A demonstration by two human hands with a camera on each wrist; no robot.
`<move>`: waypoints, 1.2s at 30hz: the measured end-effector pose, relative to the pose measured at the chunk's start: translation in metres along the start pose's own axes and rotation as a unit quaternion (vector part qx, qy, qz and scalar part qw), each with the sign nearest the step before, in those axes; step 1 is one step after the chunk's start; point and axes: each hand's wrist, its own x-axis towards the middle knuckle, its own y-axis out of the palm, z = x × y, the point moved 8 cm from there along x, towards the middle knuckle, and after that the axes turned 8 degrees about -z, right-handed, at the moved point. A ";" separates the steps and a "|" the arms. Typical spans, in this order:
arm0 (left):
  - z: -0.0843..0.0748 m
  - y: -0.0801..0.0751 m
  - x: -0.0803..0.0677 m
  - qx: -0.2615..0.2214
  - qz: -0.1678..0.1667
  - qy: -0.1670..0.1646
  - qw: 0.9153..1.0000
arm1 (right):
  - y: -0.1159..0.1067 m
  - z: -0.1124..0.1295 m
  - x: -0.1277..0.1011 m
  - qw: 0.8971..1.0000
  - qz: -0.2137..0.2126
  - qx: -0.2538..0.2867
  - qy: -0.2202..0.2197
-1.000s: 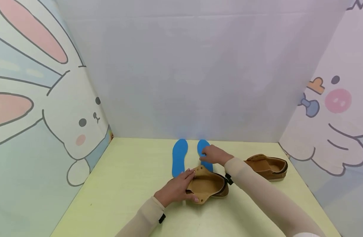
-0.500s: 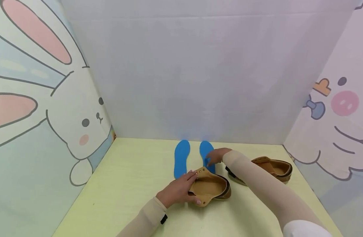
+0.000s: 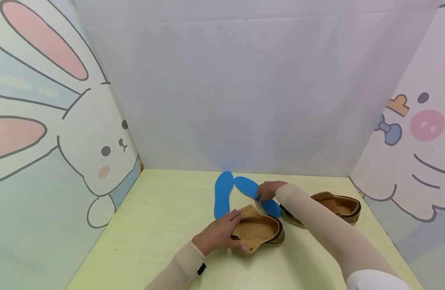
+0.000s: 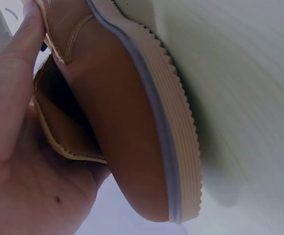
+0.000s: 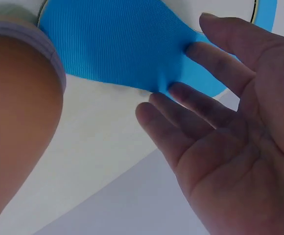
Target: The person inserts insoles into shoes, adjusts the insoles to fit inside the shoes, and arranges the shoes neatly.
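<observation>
Two tan shoes and two blue insoles lie on the desk (image 3: 153,225). The left hand (image 3: 217,235) grips the near shoe (image 3: 260,231) at its opening, fingers curled round the edge. The right hand (image 3: 267,190) presses spread fingers (image 5: 201,105) on the right insole (image 3: 256,193); the far shoe (image 3: 338,205) sits right. The left wrist view shows the ribbed sole (image 4: 176,122). The left insole (image 3: 221,194) lies straight, while the right insole has swung diagonal since before.

No readable text, label or number anywhere
</observation>
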 end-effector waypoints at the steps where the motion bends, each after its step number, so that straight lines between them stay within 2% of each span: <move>1: 0.000 0.000 0.000 0.000 -0.001 -0.001 1.000 | -0.001 -0.001 0.000 1.000 -0.004 0.006 -0.001; 7: 0.000 -0.001 0.000 -0.003 0.000 -0.004 1.000 | -0.010 -0.004 0.005 0.999 -0.041 0.004 0.007; 13: 0.002 0.001 0.000 0.002 -0.001 -0.003 1.000 | -0.018 -0.009 0.013 0.996 -0.069 0.004 0.062; 24: -0.001 -0.001 0.000 0.000 -0.005 -0.003 1.000 | -0.001 -0.019 0.028 0.987 -0.083 0.038 0.130; 36: 0.001 0.000 0.002 0.004 0.000 -0.005 1.000 | -0.002 -0.021 0.033 0.976 -0.157 0.070 0.132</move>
